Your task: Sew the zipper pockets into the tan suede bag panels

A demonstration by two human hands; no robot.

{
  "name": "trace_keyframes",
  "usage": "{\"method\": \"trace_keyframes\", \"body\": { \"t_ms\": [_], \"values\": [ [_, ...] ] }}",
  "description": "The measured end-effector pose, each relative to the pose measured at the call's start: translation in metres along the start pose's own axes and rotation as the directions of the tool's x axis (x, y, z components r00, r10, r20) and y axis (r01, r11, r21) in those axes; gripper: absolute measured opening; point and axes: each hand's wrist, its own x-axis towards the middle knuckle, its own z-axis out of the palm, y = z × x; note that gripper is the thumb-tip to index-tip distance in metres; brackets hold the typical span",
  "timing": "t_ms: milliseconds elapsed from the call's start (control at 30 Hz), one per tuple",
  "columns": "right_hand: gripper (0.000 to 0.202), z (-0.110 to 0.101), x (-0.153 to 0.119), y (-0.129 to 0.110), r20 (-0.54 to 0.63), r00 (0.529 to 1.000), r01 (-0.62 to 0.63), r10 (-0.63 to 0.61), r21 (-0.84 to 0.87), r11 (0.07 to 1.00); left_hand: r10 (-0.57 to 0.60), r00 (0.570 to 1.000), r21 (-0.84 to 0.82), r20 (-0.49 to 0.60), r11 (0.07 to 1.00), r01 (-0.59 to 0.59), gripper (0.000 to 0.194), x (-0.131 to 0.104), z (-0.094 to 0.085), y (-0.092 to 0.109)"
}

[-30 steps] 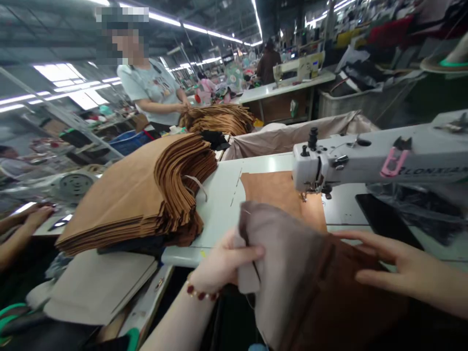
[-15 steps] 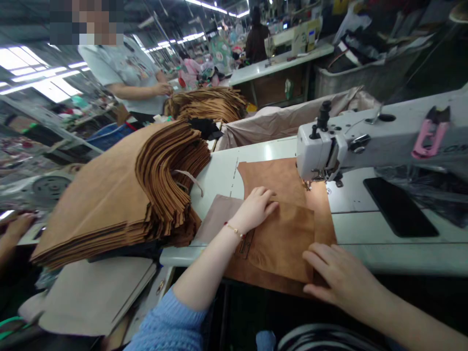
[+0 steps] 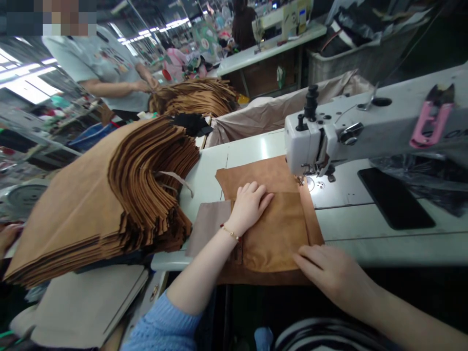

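A large brown panel of leather-like material (image 3: 256,170) lies on the machine bed, its right side under the needle area of the white sewing machine (image 3: 302,141). On top of it is a smaller tan piece (image 3: 274,229), with a dark slotted strip (image 3: 237,252) at its left edge. My left hand (image 3: 250,204) rests flat on the tan piece near its upper left corner, fingers stretched. At the lower right, my right hand (image 3: 325,268) grips the edge of the brown panel; its thumb is hidden. A greyish-beige piece (image 3: 208,226) lies left of my left wrist.
A thick folded stack of brown panels (image 3: 84,195) stands on the left. A black phone (image 3: 397,197) lies on the table's right. Pink thread snips (image 3: 431,119) sit on the machine arm. Behind, a co-worker (image 3: 113,73) stands by another brown pile (image 3: 197,97).
The brown panel and tan piece have turned slightly and straightened against the needle. My right hand has closed in on the lower right edge. The camera view has shifted slightly.
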Motion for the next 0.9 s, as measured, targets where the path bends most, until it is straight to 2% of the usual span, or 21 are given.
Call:
{"method": "trace_keyframes", "body": {
  "t_ms": [100, 167, 300, 467, 667, 900],
  "values": [
    [0.026, -0.004, 0.003, 0.027, -0.002, 0.997, -0.083, 0.083, -0.078, 0.993, 0.009, 1.0, -0.004, 0.002, 1.0, -0.009, 0.031, 0.038, 0.011, 0.003],
    [0.026, -0.001, -0.003, 0.038, 0.003, 0.994, -0.105, 0.106, -0.1, 0.989, 0.032, 0.999, -0.02, 0.023, 0.999, -0.031, 0.028, 0.05, 0.025, 0.006],
    [0.032, 0.01, -0.024, 0.033, 0.023, 0.995, -0.095, 0.095, -0.034, 0.995, 0.057, 0.997, -0.046, 0.044, 0.997, -0.055, 0.026, 0.035, 0.043, 0.008],
    [0.041, 0.01, -0.038, 0.017, 0.015, 0.993, -0.118, 0.117, 0.046, 0.992, 0.05, 0.996, -0.065, 0.073, 0.997, -0.045, 0.028, 0.012, 0.04, 0.005],
    [0.044, 0.005, -0.039, 0.017, 0.022, 0.985, -0.175, 0.174, 0.084, 0.981, 0.06, 0.993, -0.075, 0.102, 0.996, -0.053, 0.027, 0.018, 0.035, 0.005],
    [0.049, 0.012, -0.045, 0.017, 0.063, 0.979, -0.198, 0.192, 0.091, 0.976, 0.068, 0.989, -0.064, 0.13, 0.996, -0.06, 0.028, 0.02, 0.034, 0.005]
  ]
}}
